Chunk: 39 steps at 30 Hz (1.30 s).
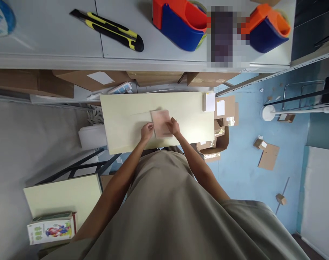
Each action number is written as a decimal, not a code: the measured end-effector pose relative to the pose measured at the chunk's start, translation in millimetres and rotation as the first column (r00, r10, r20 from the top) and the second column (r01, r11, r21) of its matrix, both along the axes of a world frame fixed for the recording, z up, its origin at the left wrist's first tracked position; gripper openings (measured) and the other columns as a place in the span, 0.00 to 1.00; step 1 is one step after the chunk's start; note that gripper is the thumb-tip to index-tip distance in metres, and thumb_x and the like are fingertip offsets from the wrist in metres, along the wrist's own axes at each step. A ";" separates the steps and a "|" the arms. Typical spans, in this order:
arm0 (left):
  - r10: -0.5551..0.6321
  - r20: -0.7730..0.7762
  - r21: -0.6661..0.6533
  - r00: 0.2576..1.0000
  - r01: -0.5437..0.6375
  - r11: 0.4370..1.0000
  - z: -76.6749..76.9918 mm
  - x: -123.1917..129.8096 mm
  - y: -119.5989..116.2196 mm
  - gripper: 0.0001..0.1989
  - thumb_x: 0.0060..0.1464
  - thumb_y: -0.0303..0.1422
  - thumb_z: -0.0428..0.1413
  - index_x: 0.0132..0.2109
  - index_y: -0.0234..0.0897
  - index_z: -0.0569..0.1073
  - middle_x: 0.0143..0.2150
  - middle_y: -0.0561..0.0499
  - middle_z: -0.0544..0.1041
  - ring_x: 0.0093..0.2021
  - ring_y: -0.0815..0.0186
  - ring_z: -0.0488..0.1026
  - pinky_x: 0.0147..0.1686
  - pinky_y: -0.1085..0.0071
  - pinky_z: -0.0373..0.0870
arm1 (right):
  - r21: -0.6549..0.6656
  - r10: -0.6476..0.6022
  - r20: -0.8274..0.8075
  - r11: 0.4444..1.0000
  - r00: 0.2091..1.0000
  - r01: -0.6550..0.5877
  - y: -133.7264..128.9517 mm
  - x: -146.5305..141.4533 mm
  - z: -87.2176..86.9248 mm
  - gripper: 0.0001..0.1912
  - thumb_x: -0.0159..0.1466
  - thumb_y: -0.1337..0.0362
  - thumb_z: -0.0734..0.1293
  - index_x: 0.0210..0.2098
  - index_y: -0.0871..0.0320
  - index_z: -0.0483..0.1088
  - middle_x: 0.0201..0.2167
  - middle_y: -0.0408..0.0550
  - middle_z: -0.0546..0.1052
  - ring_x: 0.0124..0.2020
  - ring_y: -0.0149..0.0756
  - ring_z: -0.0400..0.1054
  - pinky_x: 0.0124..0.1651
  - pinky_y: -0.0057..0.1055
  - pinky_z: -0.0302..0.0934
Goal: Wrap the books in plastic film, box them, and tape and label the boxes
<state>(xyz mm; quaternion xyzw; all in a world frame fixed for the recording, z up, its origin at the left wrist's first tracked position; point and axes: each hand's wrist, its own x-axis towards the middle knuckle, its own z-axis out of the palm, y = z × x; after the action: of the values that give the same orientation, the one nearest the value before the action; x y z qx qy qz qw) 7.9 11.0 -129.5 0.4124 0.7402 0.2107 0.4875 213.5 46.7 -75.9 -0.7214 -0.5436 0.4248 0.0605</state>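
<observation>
A flat pink piece, perhaps a sheet or a thin packet (pixel 161 122), lies on the pale yellow tabletop (pixel 121 122) in front of my body. At its left edge the fingers of my left hand (pixel 147 131) are closed in a pinch. My right hand (pixel 174 126) grips the right edge, with thumb and fingers bent over it. A tiny dark tip shows beside the right fingers, too small to name. Beyond, at the table's far right corner, stands a small white box (pixel 209 102).
Above the table, a grey shelf (pixel 58 43) carries a yellow-black utility knife (pixel 110 30) and two orange-blue tape dispensers (pixel 184 27). Cardboard boxes (pixel 221 139) crowd the table's right side. A printed box (pixel 52 229) sits on a lower left surface. Cardboard pieces (pixel 268 157) litter the blue floor.
</observation>
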 end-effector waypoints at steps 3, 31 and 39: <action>-0.066 0.033 0.029 0.997 0.065 0.997 5.3 16.2 9.5 0.16 0.55 0.29 0.61 0.51 0.38 0.81 0.52 0.43 0.85 0.48 0.58 0.82 0.58 0.60 0.75 | 0.040 -0.032 -0.012 0.999 0.999 0.032 8.6 25.6 3.3 0.15 0.68 0.56 0.65 0.32 0.48 0.53 0.31 0.42 0.72 0.35 0.40 0.66 0.45 0.36 0.65; 0.126 0.244 0.478 0.962 -0.232 0.847 197.4 34.6 86.6 0.15 0.64 0.42 0.60 0.49 0.39 0.83 0.51 0.44 0.86 0.54 0.53 0.83 0.62 0.55 0.77 | 0.710 0.469 -0.104 0.652 0.877 -0.265 140.7 -37.0 216.0 0.18 0.78 0.53 0.60 0.61 0.51 0.71 0.61 0.54 0.76 0.66 0.52 0.69 0.70 0.51 0.66; 0.115 0.275 0.466 0.954 -0.237 0.853 214.0 18.7 65.2 0.25 0.68 0.54 0.56 0.51 0.38 0.84 0.53 0.41 0.86 0.51 0.54 0.84 0.58 0.56 0.78 | 0.756 0.516 0.013 0.556 0.856 -0.347 258.3 -170.3 227.2 0.13 0.78 0.64 0.61 0.56 0.66 0.68 0.55 0.64 0.75 0.71 0.62 0.60 0.74 0.73 0.48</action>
<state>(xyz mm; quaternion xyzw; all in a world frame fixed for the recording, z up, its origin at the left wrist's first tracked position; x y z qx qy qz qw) 26.5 76.2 84.5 0.4250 0.6328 0.4844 0.4293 43.2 305.0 151.3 -0.4285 -0.8180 0.2448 0.2956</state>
